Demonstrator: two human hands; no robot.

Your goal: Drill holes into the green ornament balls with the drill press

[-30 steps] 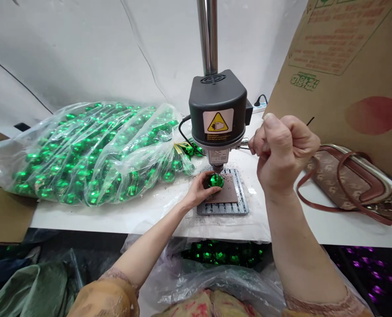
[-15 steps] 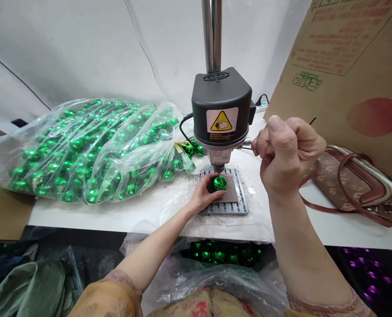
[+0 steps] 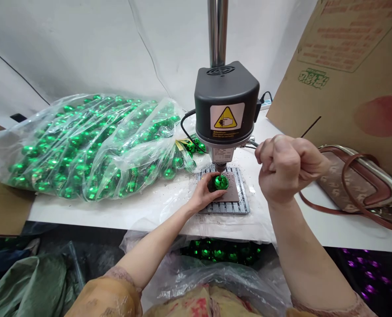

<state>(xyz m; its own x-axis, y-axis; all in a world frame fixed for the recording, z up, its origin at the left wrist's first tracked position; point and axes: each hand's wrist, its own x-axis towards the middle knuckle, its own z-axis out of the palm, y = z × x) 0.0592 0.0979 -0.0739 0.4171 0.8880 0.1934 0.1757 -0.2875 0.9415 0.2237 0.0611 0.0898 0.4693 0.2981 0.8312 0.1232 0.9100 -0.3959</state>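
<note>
My left hand (image 3: pixel 204 192) pinches a shiny green ball (image 3: pixel 221 182) and holds it on the brown pad of the drill's grey base plate (image 3: pixel 240 205). The ball sits right under the bit of a small black bench drill (image 3: pixel 226 104) on a steel column. My right hand (image 3: pixel 287 168) is closed in a fist around the drill's thin feed lever (image 3: pixel 309 127), to the right of the drill head.
A big clear bag of green balls (image 3: pixel 83 145) lies on the white table at left. A brown handbag (image 3: pixel 354 180) and a cardboard box (image 3: pixel 347 66) stand at right. Another bag with green balls (image 3: pixel 218 253) hangs below the table edge, purple balls (image 3: pixel 374 281) at lower right.
My right fist has come down with the lever. The ball stays under the bit in my left hand; the view shifted slightly.
</note>
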